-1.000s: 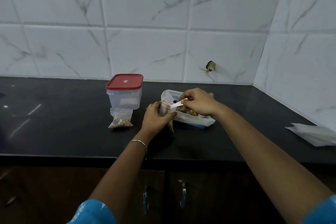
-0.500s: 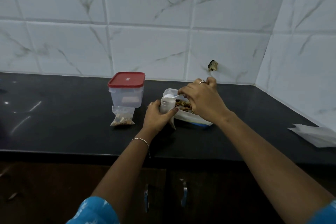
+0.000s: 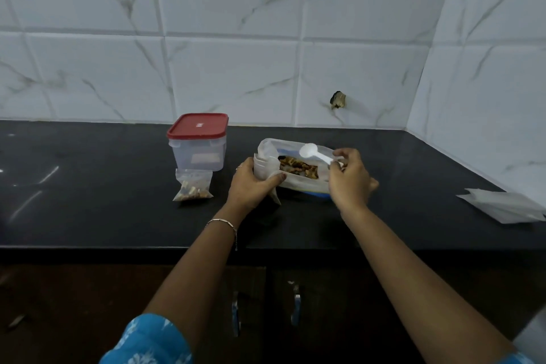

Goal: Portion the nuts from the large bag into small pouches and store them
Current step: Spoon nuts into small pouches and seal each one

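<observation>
1. your left hand [image 3: 254, 185] is curled round a small pouch [image 3: 263, 167], holding it upright at the left end of the large bag [image 3: 298, 183].
2. your right hand [image 3: 350, 182] pinches the handle of a white scoop [image 3: 314, 154]; its bowl hangs over the bag's open mouth and looks empty.
3. nuts [image 3: 298, 169] show inside the large bag, so there is more left to portion; how full the held pouch is, i cannot tell.
4. one filled pouch [image 3: 193, 188] lies on the surface [image 3: 88, 201], just in front of the red-lidded container [image 3: 198, 146], not yet stored; the lid is on.
5. a stack of empty pouches [image 3: 502, 207] lies well apart at the far right, so i judge you are early in the job.
</observation>
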`<state>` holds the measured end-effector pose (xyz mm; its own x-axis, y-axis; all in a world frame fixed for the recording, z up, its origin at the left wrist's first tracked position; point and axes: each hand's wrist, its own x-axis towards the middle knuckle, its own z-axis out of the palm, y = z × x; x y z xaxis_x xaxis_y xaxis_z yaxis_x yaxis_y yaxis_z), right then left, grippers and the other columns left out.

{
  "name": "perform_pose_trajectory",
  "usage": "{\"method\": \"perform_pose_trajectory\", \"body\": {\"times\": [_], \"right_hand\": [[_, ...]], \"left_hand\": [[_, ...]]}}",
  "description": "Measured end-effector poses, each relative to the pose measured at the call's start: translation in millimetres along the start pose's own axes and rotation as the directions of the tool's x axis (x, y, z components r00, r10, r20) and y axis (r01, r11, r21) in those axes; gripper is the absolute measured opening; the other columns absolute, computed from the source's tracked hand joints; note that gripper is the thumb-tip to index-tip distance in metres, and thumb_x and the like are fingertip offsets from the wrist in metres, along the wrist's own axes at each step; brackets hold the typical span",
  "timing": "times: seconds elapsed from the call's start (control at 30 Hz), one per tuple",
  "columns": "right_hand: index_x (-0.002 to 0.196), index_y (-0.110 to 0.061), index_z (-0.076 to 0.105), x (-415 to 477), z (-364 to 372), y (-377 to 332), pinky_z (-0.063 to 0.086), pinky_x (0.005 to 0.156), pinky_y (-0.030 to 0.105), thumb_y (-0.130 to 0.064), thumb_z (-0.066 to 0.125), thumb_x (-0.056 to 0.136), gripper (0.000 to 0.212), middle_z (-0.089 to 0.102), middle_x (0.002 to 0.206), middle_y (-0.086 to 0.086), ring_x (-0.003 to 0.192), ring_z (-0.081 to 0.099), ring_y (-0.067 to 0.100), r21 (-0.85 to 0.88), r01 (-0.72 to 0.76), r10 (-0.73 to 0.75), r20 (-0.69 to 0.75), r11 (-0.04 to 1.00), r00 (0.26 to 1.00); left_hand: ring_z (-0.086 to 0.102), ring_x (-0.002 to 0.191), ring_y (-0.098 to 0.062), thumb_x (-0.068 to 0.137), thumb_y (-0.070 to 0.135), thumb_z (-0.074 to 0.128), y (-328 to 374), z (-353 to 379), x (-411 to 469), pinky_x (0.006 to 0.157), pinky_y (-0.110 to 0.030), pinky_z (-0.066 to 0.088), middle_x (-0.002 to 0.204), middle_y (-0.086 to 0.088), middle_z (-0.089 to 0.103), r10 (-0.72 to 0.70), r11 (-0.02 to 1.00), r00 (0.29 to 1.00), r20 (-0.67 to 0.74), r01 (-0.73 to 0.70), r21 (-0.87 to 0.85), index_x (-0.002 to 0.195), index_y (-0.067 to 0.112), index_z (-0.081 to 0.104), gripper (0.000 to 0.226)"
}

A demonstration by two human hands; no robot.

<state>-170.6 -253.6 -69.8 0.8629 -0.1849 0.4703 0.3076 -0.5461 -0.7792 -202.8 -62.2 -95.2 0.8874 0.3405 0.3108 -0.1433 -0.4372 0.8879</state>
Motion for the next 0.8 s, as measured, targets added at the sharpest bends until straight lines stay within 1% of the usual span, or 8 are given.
{"method": "perform_pose_trajectory", "body": {"times": [0.13, 0.3, 0.43, 0.53, 0.63, 0.67, 0.73, 0.8], "right_hand": [[0.104, -0.027, 0.057, 4.3, -1.9, 25.3, 0.023, 0.094, 0.038, -0.022, 0.047, 0.095, 0.015, 0.063, 0.099, -0.007, 0.103, 0.054, 0.019, -0.082, -0.156, 0.158, 0.017, 0.984, 0.987], [0.108, -0.025, 0.058, 7.6, -4.7, 35.7, 0.024, 0.096, 0.039, -0.026, 0.047, 0.097, 0.015, 0.063, 0.103, -0.004, 0.109, 0.053, 0.021, -0.057, -0.288, 0.288, -0.003, 0.956, 0.958], [0.115, -0.022, 0.055, 2.3, -6.4, 29.8, 0.026, 0.102, 0.043, -0.028, 0.051, 0.096, 0.020, 0.057, 0.122, 0.000, 0.121, 0.045, 0.023, -0.077, -0.207, 0.201, -0.076, 0.975, 0.977], [0.122, -0.019, 0.054, -6.5, -8.9, 23.7, 0.032, 0.103, 0.042, -0.024, 0.055, 0.095, 0.028, 0.053, 0.128, 0.003, 0.123, 0.045, 0.023, -0.094, 0.014, -0.023, -0.104, 0.995, 0.994], [0.117, -0.019, 0.057, -21.3, -2.0, 13.2, 0.046, 0.093, 0.036, -0.020, 0.057, 0.093, 0.023, 0.058, 0.117, -0.003, 0.106, 0.055, 0.014, 0.076, 0.191, -0.189, -0.031, 0.979, 0.981], [0.114, -0.020, 0.058, -28.5, 2.9, 7.8, 0.049, 0.087, 0.033, -0.021, 0.057, 0.094, 0.020, 0.060, 0.109, -0.007, 0.096, 0.057, 0.009, 0.181, 0.165, -0.172, 0.023, 0.970, 0.985], [0.112, -0.018, 0.058, -43.2, 13.5, -5.5, 0.049, 0.078, 0.026, -0.024, 0.059, 0.095, 0.018, 0.060, 0.096, -0.011, 0.083, 0.058, 0.003, 0.385, 0.003, -0.086, 0.199, 0.923, 0.976], [0.117, -0.016, 0.059, -56.2, 26.2, -18.2, 0.048, 0.076, 0.019, -0.030, 0.065, 0.092, 0.029, 0.062, 0.098, -0.006, 0.089, 0.060, 0.006, 0.520, -0.188, -0.024, 0.373, 0.833, 0.927]], "left_hand": [[0.060, 0.105, -0.016, 0.068, 0.047, 0.081, -0.4, 0.8, 0.5, 0.094, -0.041, 0.051, 0.112, 0.003, 0.062, -0.038, 0.997, 0.999, 0.036, 0.040, -0.067, 0.115, 0.024, 0.052, 0.060], [0.059, 0.108, -0.017, 0.080, 0.036, 0.075, 2.9, 0.7, -0.5, 0.097, -0.039, 0.048, 0.114, 0.001, 0.061, -0.085, 0.981, 0.994, 0.070, 0.095, -0.167, 0.118, 0.020, 0.052, 0.047], [0.056, 0.104, -0.013, 0.086, 0.022, 0.067, 9.2, -0.5, -5.2, 0.081, -0.024, 0.044, 0.116, -0.001, 0.058, -0.098, 0.967, 0.989, 0.109, 0.121, -0.226, 0.122, 0.018, 0.050, 0.040], [0.059, 0.105, -0.018, 0.078, 0.021, 0.066, 10.2, -6.1, -9.0, 0.081, -0.026, 0.047, 0.117, -0.008, 0.060, -0.115, 0.954, 0.982, 0.150, 0.151, -0.259, 0.122, 0.013, 0.052, 0.046], [0.062, 0.101, -0.017, 0.087, 0.010, 0.061, 10.5, -12.8, -12.5, 0.079, -0.024, 0.049, 0.109, -0.007, 0.064, -0.126, 0.946, 0.974, 0.187, 0.175, -0.273, 0.124, 0.009, 0.051, 0.038], [0.063, 0.102, -0.017, 0.089, 0.008, 0.061, 9.6, -14.7, -14.6, 0.080, -0.024, 0.050, 0.109, -0.007, 0.065, -0.121, 0.949, 0.972, 0.200, 0.173, -0.264, 0.125, 0.009, 0.050, 0.038], [0.063, 0.109, -0.020, 0.088, 0.015, 0.068, 5.5, -17.1, -18.4, 0.089, -0.029, 0.051, 0.117, -0.008, 0.065, -0.088, 0.961, 0.971, 0.223, 0.141, -0.237, 0.131, 0.011, 0.048, 0.048], [0.063, 0.111, -0.017, 0.085, 0.026, 0.073, 6.0, -20.9, -27.5, 0.090, -0.029, 0.052, 0.122, -0.006, 0.063, -0.049, 0.973, 0.973, 0.225, 0.097, -0.208, 0.134, 0.013, 0.044, 0.058]]}}
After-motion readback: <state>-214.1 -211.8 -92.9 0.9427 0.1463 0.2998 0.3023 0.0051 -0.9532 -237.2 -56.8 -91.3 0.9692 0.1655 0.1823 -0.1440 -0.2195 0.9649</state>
